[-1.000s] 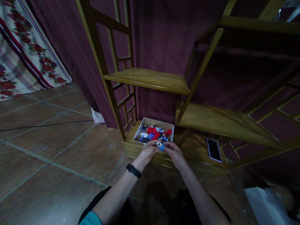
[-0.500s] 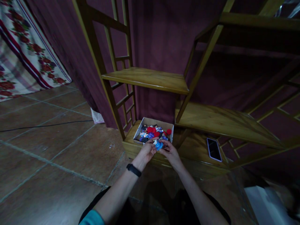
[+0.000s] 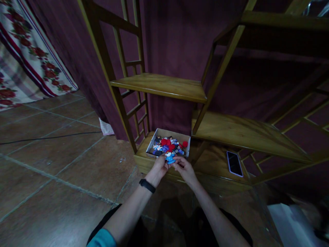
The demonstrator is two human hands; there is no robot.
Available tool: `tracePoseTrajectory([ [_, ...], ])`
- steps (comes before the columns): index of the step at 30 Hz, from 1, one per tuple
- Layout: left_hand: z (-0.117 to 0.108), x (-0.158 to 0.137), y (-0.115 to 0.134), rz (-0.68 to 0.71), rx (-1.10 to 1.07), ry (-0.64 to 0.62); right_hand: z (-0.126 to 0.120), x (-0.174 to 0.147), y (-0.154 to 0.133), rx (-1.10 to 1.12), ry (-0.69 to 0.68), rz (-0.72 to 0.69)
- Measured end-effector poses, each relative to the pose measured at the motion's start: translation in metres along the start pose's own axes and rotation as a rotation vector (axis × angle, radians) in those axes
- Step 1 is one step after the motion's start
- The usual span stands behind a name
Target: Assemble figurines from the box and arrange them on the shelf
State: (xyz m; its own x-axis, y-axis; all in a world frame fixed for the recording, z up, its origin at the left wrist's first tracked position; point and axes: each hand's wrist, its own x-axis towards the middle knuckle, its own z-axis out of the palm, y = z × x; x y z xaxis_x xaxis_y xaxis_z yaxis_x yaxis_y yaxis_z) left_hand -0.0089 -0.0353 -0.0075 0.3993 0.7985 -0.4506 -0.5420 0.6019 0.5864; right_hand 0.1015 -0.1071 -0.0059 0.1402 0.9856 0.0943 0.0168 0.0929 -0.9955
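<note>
Between my two hands is a small blue and white toy figurine (image 3: 170,158), held just over the near edge of a shallow cardboard box (image 3: 188,149). My left hand (image 3: 160,165) grips it from the left, with a black band on that wrist. From the right, the fingertips of my right hand (image 3: 184,167) are closed on its blue base. Inside the box lies a jumble of small figures in red, purple, white and black, among them a round red piece (image 3: 185,144). The figurine and my hands cover part of the near wall.
The box stands on the low level of a wooden shelf unit (image 3: 159,85). A phone-like device with a pale purple frame (image 3: 234,164) lies to the right. A black cable (image 3: 51,137) crosses the tiled floor at left. A white object (image 3: 290,223) sits at lower right.
The figurine has turned and shifted slightly left, so that more of its white upper part and blue base shows. Both hands keep hold of it.
</note>
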Motion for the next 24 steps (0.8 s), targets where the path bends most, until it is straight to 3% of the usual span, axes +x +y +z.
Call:
tracePoseTrajectory([
  [5,-0.001,0.002,0.000,-0.002,0.019,0.007,0.000,-0.002,-0.002,0.020,0.000,0.007],
  [14,0.007,-0.013,0.002,-0.003,0.088,-0.058,-0.006,0.003,0.002,0.057,0.114,0.062],
  [24,0.005,-0.017,0.002,-0.004,0.133,-0.138,-0.015,0.007,0.008,0.262,0.216,0.250],
])
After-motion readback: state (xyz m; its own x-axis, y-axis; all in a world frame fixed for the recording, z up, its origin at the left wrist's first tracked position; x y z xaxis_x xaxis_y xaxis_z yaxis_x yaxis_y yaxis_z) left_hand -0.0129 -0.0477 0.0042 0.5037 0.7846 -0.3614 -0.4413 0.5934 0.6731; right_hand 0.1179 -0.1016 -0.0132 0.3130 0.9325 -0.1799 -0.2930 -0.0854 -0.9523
